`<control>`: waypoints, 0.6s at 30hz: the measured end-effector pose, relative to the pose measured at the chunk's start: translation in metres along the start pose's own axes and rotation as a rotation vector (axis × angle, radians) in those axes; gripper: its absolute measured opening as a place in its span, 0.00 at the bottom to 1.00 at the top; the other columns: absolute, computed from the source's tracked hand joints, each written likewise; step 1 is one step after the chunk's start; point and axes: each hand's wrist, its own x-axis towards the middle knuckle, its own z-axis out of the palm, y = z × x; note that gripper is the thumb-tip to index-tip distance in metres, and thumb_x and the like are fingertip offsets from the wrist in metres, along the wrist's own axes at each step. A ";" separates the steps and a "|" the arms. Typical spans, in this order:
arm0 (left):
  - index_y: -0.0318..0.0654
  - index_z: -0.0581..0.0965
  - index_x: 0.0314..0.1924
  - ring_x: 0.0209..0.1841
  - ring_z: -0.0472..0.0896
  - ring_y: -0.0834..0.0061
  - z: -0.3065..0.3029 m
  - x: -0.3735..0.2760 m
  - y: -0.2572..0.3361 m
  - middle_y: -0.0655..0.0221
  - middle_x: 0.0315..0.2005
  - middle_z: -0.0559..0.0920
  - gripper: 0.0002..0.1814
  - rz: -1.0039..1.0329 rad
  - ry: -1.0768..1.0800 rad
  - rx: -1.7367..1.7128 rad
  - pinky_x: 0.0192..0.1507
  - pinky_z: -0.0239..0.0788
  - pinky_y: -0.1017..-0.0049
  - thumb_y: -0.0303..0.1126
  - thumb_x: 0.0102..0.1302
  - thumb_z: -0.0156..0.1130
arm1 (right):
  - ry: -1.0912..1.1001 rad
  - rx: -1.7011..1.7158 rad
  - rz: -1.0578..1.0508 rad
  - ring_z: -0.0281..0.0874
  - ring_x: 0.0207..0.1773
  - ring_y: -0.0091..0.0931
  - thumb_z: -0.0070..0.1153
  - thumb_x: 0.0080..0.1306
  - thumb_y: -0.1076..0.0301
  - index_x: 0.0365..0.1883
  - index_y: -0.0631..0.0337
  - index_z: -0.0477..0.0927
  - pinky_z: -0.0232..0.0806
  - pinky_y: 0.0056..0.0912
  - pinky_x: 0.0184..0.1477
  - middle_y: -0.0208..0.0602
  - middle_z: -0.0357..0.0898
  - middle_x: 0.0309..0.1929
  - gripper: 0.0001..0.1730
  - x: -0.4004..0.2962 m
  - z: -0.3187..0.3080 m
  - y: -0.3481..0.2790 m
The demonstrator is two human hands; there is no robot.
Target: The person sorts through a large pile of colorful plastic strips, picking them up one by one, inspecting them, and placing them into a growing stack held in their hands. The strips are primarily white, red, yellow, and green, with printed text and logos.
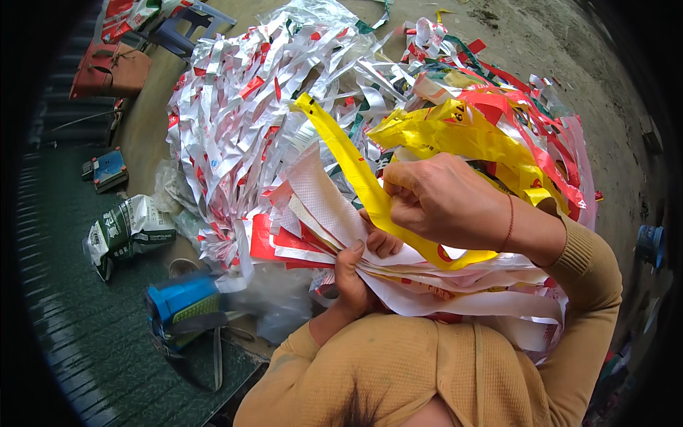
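Note:
My left hand (355, 275) is closed round a bundle of flat woven-plastic strips (325, 213), white, red and cream, whose ends fan out to the left and whose lengths trail right across my front. Above it, my right hand (427, 200) has curled fingers against a yellow plastic strip (347, 155); the strip runs from the upper left, past the fingers, down onto the bundle. Beyond both hands lies a large heap of white and red plastic strips (229, 123), gathered at its lower end. More yellow film (443, 131) and red strips (533, 117) lie behind my right wrist.
At left are a green corrugated surface (58, 304), a crumpled green-and-white bag (128, 229), a blue plastic object with straps (181, 301), a small blue-topped box (109, 168), a red case (109, 69) and a grey-blue plastic stool (187, 26). A blue container (650, 245) stands far right.

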 end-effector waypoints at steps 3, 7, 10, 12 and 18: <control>0.38 0.69 0.64 0.63 0.75 0.63 0.001 0.001 0.001 0.60 0.58 0.77 0.33 -0.024 -0.061 -0.017 0.67 0.64 0.59 0.52 0.67 0.47 | -0.169 -0.107 0.002 0.83 0.31 0.50 0.60 0.57 0.65 0.26 0.64 0.81 0.74 0.52 0.37 0.55 0.81 0.25 0.10 0.007 0.009 0.000; 0.43 0.69 0.63 0.58 0.76 0.68 0.013 -0.012 -0.001 0.65 0.54 0.77 0.26 -0.085 0.372 0.350 0.64 0.67 0.63 0.49 0.71 0.49 | -0.085 -0.246 -0.031 0.84 0.32 0.43 0.60 0.58 0.63 0.39 0.67 0.79 0.75 0.46 0.32 0.47 0.82 0.31 0.16 -0.007 0.049 -0.004; 0.47 0.67 0.65 0.58 0.76 0.71 0.016 -0.014 0.001 0.68 0.54 0.76 0.23 -0.038 0.317 0.349 0.64 0.67 0.65 0.45 0.75 0.49 | 0.021 -0.292 -0.210 0.83 0.33 0.37 0.60 0.57 0.63 0.42 0.65 0.78 0.74 0.40 0.30 0.39 0.79 0.32 0.18 -0.029 0.063 -0.007; 0.47 0.67 0.64 0.58 0.75 0.71 0.016 -0.011 0.004 0.68 0.53 0.76 0.23 -0.069 0.318 0.384 0.64 0.67 0.66 0.45 0.74 0.50 | 0.060 -0.300 -0.209 0.82 0.33 0.34 0.60 0.56 0.63 0.42 0.65 0.78 0.73 0.38 0.30 0.36 0.77 0.32 0.18 -0.039 0.061 -0.007; 0.45 0.68 0.65 0.59 0.75 0.69 0.013 -0.002 0.000 0.64 0.54 0.76 0.26 0.041 0.338 0.318 0.64 0.66 0.64 0.42 0.69 0.50 | 0.059 -0.111 -0.080 0.79 0.28 0.41 0.64 0.55 0.69 0.34 0.60 0.74 0.71 0.41 0.29 0.41 0.78 0.27 0.12 -0.036 0.041 0.000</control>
